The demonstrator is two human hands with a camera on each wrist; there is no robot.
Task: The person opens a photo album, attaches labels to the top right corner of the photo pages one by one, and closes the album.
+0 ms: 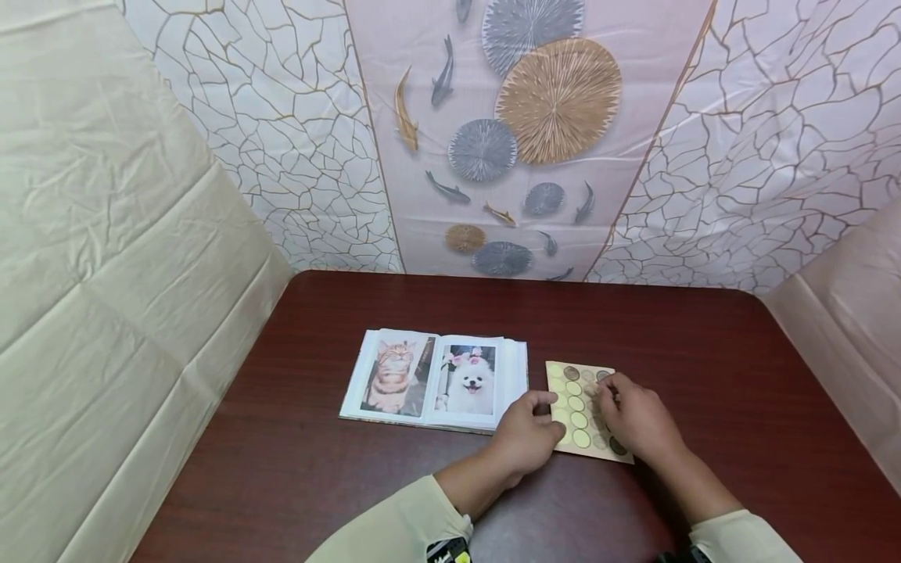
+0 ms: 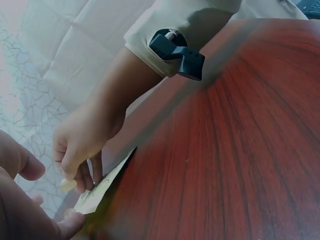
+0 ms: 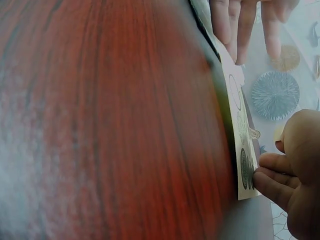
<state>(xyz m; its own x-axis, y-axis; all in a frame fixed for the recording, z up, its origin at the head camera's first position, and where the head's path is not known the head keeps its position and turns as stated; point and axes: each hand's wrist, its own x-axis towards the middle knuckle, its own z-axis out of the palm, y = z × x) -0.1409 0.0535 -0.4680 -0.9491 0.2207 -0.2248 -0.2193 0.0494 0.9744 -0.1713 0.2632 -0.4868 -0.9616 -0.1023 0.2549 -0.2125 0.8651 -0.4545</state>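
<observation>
A cream sheet of round stickers (image 1: 579, 407) lies flat on the table, with pale yellow circles on its left and some dark ones at the top and right. My left hand (image 1: 524, 438) rests at the sheet's left edge, thumb and fingers spread and touching it. Above the sheet's right side, my right hand (image 1: 639, 418) pinches a small pale yellow round sticker (image 2: 68, 186) between thumb and forefinger. Its other fingertips touch the sheet, as the right wrist view shows. Left of the sheet, an open photo album (image 1: 432, 417) shows a cat photo (image 1: 396, 379) and a white dog photo (image 1: 470, 381).
Everything lies on a dark red-brown wooden table (image 1: 281, 469). Behind it hangs a patterned cloth (image 1: 486, 148) with fish and round shapes. Pale cloth walls (image 1: 127, 313) flank the table on both sides.
</observation>
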